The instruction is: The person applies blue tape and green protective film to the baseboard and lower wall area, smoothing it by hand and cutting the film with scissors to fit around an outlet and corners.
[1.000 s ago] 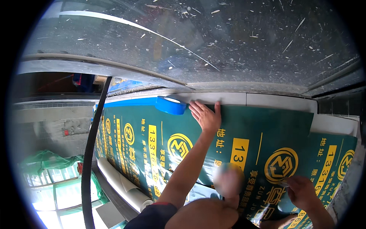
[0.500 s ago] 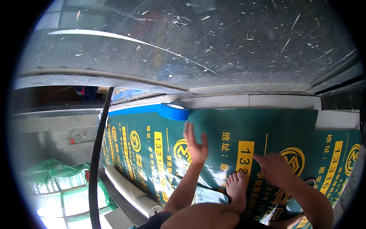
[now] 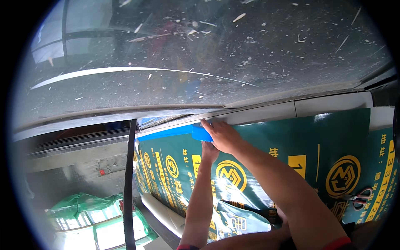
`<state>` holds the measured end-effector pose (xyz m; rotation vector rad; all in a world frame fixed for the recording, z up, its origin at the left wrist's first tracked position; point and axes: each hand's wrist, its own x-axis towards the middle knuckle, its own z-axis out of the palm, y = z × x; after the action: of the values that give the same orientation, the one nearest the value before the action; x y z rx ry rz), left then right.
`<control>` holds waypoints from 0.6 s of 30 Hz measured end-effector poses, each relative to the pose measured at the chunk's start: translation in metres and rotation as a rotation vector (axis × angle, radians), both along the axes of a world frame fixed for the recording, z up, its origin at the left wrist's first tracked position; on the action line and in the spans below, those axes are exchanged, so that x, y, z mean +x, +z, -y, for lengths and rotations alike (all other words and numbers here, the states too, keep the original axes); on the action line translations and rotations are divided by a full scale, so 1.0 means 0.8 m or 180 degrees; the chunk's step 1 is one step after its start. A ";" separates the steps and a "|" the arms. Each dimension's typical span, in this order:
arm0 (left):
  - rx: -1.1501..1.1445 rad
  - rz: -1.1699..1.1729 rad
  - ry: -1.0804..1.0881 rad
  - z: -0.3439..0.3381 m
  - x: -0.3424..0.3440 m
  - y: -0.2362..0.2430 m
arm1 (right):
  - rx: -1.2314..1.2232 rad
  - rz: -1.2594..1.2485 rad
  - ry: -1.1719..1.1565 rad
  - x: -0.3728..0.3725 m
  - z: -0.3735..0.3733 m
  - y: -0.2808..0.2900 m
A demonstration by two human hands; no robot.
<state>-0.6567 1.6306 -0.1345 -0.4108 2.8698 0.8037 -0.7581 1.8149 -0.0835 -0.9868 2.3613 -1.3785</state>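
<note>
A roll of blue tape (image 3: 200,133) stands at the end of a blue tape strip (image 3: 166,133) stuck along the far edge of a green printed sheet (image 3: 266,135). My right hand (image 3: 225,136) reaches across to the left and is closed on the roll's right side. Just below the roll is my left hand (image 3: 209,153), close against its near side; its fingers are largely hidden. Scissors (image 3: 359,198) with dark and red handles lie on the sheet at the right.
A dusty, paint-spotted glass pane (image 3: 208,54) rises beyond the sheet, above pale tiles (image 3: 266,114). A dark upright bar (image 3: 130,187) stands at the left. Near it lies a white roll of sheeting (image 3: 164,214). Green netting (image 3: 83,204) hangs lower left.
Both hands have moved to the tape roll: the left from an open pose just below it, the right from over the sheet. The view has shifted, and the scissors now show more fully.
</note>
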 end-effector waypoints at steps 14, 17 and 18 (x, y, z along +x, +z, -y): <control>-0.1536 0.0823 0.0146 -0.008 -0.032 0.047 | 0.1638 0.0470 0.1261 -0.103 -0.277 0.122; -0.1430 0.0967 0.0197 0.000 -0.031 0.054 | 0.1949 0.0586 0.1188 -0.109 -0.343 0.132; -0.1388 0.0952 0.0101 0.000 -0.043 0.051 | 0.2103 0.0618 0.1080 -0.111 -0.369 0.149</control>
<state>-0.6907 1.6305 -0.0938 -0.5683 2.7372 0.0939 -0.8467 2.1103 0.0355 -0.9326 2.1355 -0.4854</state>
